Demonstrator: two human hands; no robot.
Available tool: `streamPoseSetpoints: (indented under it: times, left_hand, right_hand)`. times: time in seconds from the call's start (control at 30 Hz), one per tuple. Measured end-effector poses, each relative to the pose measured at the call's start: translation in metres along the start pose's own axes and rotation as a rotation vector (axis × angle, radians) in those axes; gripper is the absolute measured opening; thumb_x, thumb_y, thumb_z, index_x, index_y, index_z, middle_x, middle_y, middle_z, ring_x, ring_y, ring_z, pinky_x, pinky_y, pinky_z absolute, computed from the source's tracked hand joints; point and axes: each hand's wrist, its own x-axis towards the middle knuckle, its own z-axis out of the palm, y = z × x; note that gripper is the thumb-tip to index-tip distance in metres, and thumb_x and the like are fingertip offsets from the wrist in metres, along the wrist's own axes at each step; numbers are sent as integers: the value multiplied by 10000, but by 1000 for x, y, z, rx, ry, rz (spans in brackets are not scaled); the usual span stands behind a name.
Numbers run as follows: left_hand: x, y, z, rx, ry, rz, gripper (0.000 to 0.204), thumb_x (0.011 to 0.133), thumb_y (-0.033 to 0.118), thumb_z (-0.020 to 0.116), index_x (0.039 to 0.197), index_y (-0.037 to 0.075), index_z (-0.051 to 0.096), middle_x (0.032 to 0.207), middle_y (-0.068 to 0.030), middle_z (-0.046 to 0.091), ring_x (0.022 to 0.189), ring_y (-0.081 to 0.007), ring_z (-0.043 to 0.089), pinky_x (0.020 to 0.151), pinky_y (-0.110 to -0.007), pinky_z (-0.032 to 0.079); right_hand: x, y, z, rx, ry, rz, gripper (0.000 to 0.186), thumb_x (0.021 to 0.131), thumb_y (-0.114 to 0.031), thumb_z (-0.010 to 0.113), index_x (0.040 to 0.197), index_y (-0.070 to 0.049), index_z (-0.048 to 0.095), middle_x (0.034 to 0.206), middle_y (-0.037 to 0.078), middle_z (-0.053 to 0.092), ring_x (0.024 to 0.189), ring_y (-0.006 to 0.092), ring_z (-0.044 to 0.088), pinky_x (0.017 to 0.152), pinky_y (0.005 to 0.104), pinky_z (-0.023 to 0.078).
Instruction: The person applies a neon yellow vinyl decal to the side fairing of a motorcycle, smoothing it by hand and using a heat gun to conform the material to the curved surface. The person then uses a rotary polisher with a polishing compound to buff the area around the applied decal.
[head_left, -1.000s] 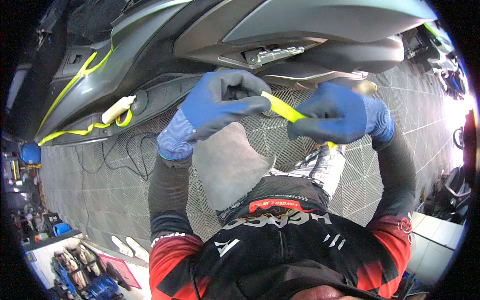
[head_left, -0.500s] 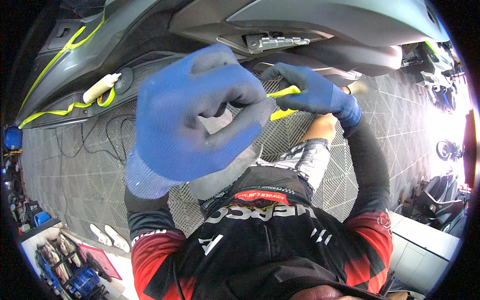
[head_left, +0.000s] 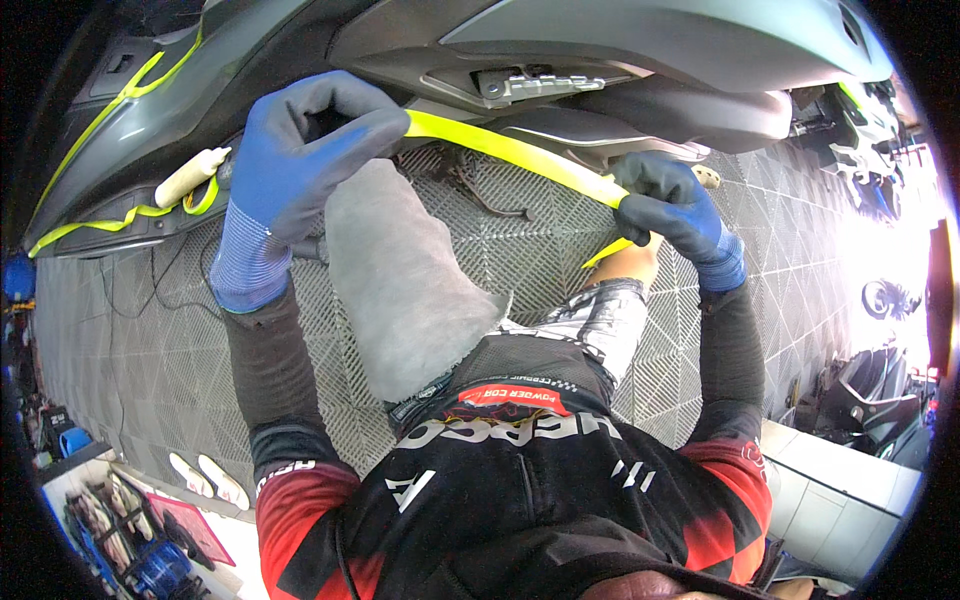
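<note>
Stretching between your two gloved hands is a neon yellow strip (head_left: 510, 152), pulled taut and slanting from upper left down to the right. Your left hand (head_left: 300, 150), in a blue glove, is curled into a fist with the fingers (head_left: 345, 115) pressed together around one end of the strip, which comes out just beside the knuckles. Your right hand (head_left: 672, 212), in a matching blue glove with a dark palm, pinches the other end between thumb and fingers (head_left: 650, 185); a short tail of the strip hangs out just below them.

Just beyond both sets of fingers sits the grey bodywork of a scooter (head_left: 620, 45), with yellow trim lines running along the panel past your left hand. A cream-coloured tube (head_left: 190, 172) rests on the panel beside your left wrist. Beneath your fingers lie your grey shorts (head_left: 400, 290), your bare knee and a grey gridded floor (head_left: 130, 360).
</note>
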Motion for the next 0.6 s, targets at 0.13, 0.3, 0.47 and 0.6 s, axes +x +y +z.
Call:
streamPoseSetpoints:
  times: [0.13, 0.3, 0.47, 0.6]
  left_hand:
    - [-3, -14, 2, -125, 16, -60, 76, 894, 71, 760, 944, 20, 737, 874, -10, 691, 800, -74, 621, 758, -240, 511]
    - [1, -50, 32, -142, 188, 107, 36, 910, 22, 741, 937, 10, 721, 937, -43, 682, 857, -103, 624, 785, -251, 506]
    - [32, -76, 83, -292, 551, 283, 100, 867, 44, 822, 958, 66, 789, 909, 21, 630, 827, -65, 565, 733, -208, 476]
    - [70, -100, 108, -456, 865, 396, 133, 846, 32, 837, 962, 71, 785, 959, 17, 626, 869, -72, 566, 751, -226, 478]
  right_hand:
    - [-10, -11, -11, -118, 72, 108, 139, 967, -143, 677, 968, -9, 640, 778, -4, 597, 676, 68, 552, 609, 234, 440]
    - [-11, -37, -21, -481, 323, -146, 154, 972, -131, 694, 992, 21, 686, 861, 11, 660, 815, 72, 598, 757, 242, 498]
    - [13, -95, -43, -1048, 474, -363, 196, 960, -156, 726, 1080, -3, 706, 1013, 83, 741, 938, 107, 677, 804, 276, 542]
    - [53, -135, -56, -1481, 485, -582, 251, 968, -238, 716, 1151, -66, 723, 1001, 97, 758, 881, 169, 739, 763, 302, 569]
